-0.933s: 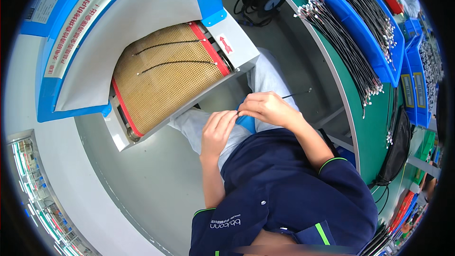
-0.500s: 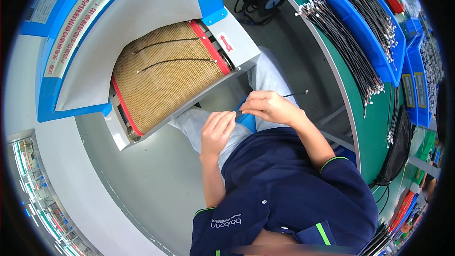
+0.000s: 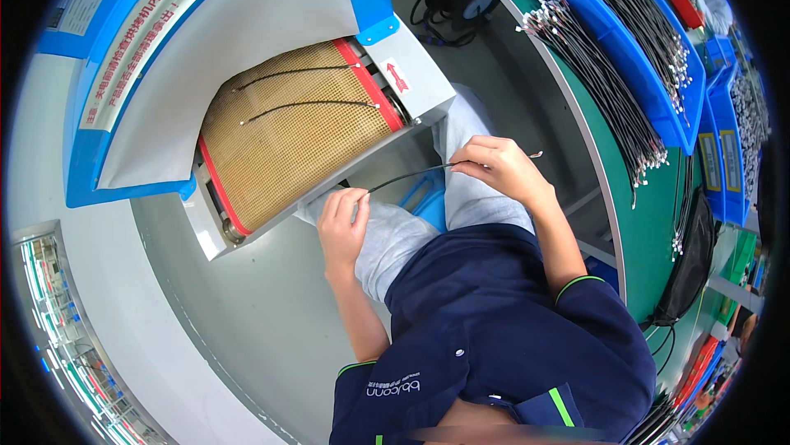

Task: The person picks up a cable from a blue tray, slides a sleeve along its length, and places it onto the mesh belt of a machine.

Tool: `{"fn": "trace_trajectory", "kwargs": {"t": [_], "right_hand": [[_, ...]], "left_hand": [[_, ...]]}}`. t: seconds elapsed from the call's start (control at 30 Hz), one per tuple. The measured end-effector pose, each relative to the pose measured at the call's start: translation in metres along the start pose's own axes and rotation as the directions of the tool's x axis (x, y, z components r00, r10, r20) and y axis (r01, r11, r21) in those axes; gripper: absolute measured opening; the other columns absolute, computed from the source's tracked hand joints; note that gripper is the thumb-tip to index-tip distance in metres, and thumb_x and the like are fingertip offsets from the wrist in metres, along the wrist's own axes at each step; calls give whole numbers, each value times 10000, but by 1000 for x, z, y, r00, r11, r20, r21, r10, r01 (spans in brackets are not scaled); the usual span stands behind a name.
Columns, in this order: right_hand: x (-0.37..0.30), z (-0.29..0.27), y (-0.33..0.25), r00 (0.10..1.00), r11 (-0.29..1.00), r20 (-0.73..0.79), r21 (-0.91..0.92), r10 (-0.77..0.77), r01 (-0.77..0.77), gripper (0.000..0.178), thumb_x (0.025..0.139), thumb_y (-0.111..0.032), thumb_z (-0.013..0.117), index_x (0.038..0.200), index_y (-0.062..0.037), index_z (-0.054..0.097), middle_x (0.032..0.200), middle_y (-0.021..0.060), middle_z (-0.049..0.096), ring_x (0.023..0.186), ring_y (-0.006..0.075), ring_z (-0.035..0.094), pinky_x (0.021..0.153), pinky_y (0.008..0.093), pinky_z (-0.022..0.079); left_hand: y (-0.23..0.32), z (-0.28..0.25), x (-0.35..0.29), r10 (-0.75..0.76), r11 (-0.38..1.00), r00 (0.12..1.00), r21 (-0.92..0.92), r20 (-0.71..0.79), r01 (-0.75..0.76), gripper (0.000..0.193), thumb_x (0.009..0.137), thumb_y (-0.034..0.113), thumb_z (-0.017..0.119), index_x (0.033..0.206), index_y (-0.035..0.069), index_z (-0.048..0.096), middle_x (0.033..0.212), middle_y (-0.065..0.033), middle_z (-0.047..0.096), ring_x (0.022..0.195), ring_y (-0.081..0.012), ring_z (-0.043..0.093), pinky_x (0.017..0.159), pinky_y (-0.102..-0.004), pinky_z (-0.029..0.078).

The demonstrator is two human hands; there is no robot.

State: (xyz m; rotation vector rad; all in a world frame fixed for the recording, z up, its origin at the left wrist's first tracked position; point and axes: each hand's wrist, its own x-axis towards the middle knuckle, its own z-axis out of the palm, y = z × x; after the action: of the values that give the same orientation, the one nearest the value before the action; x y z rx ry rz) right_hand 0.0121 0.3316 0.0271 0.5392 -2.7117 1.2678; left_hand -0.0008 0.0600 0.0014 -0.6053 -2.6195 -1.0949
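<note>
A thin black cable [image 3: 409, 175] stretches between my two hands above my lap. My left hand [image 3: 341, 219] is closed on its left end, which the fingers hide. Towards the other end, my right hand [image 3: 496, 167] pinches the cable, and a small white-tipped connector sticks out past the fingers. To the upper left, two similar dark cables [image 3: 309, 104] lie apart, roughly side by side, on the tan mesh conveyor belt [image 3: 288, 149] with red edges. Neither hand touches the belt.
A blue and white machine hood [image 3: 222, 41] arches over the belt. On the right, a green-topped table [image 3: 609, 140] bears a bundle of black cables [image 3: 592, 83] beside blue bins [image 3: 695, 107] with more cables. A black cable coil [image 3: 453, 0] sits on the floor beyond.
My hands have moved apart, the left one leftward and the right one rightward. The cable now spans the gap between them. The two cables on the belt look nearly unmoved.
</note>
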Motion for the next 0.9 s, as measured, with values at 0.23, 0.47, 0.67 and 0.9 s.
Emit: {"fn": "trace_trajectory", "kwargs": {"t": [0.23, 0.47, 0.67, 0.9], "right_hand": [[3, 4, -3, 997, 996, -72, 92, -18, 24, 102, 758, -58, 679, 845, -21, 640, 751, 70, 611, 648, 213, 602, 573, 299, 482], [11, 25, -12, 999, 982, -25, 186, -24, 28, 98, 774, -45, 659, 867, -17, 642, 793, 93, 623, 687, 229, 608, 596, 306, 484], [11, 28, -10, 997, 997, -17, 24, -70, 71, 122, 763, -135, 658, 849, -51, 637, 746, 76, 599, 708, 267, 588, 642, 357, 479], [3, -1, 4, 1000, 995, -28, -104, -7, 4, 98, 759, -105, 670, 825, -33, 655, 754, 75, 614, 720, 245, 590, 657, 338, 479]], "left_hand": [[-11, 10, -11, -376, 784, 926, -524, 25, 332, 307, 787, -5, 644, 1080, 22, 557, 942, -79, 614, 810, -147, 594, 713, -256, 500], [8, 61, -26, -477, 288, 840, -858, 257, 426, 393, 841, 21, 598, 1210, 19, 463, 983, -85, 598, 820, -137, 593, 738, -247, 501], [24, 72, -23, -595, -42, 767, -962, 241, 269, 161, 879, 48, 577, 1028, -12, 581, 877, -75, 618, 790, -129, 604, 719, -239, 504], [-2, 57, -29, -688, 54, 717, -977, 111, 204, 145, 898, 77, 558, 1024, 8, 574, 879, -62, 609, 806, -107, 596, 728, -206, 506]]}}
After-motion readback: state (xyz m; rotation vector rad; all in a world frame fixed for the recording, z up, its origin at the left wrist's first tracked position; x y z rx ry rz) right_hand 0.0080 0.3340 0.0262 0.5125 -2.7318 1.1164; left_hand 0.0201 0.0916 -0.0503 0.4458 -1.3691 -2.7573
